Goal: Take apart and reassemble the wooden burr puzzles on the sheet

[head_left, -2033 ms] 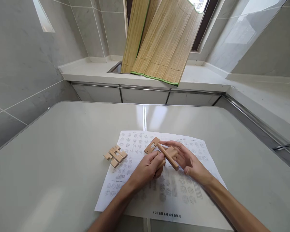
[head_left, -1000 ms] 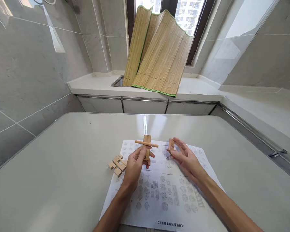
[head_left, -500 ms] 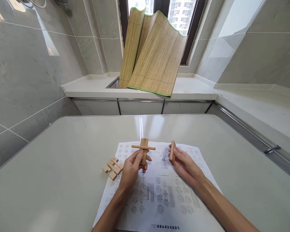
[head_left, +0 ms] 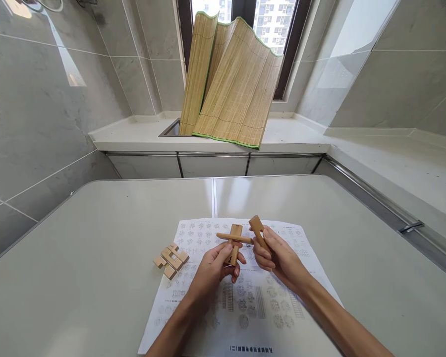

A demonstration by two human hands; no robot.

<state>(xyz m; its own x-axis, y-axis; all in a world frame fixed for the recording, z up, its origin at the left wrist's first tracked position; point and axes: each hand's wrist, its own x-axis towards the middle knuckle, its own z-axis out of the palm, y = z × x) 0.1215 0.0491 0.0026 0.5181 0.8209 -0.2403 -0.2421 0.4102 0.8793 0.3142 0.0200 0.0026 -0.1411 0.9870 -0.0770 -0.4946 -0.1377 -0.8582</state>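
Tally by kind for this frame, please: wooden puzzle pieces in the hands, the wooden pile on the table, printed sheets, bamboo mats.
Crossed wooden pieces in the left hand: 2
Single wooden piece in the right hand: 1
Pile of wooden pieces on the table: 1 pile, piece count unclear
Printed sheet: 1
Bamboo mats at the window: 2
Total: 7

The pale tan crossed wooden bars [head_left: 233, 240] and the single wooden bar [head_left: 258, 232] look smooth and matt. The white printed paper sheet [head_left: 245, 307] is matt. The light grey worktop [head_left: 96, 258] shines faintly; the grey wall tiles [head_left: 40, 99] are glossy; the woven bamboo mats [head_left: 230, 84] look ribbed.
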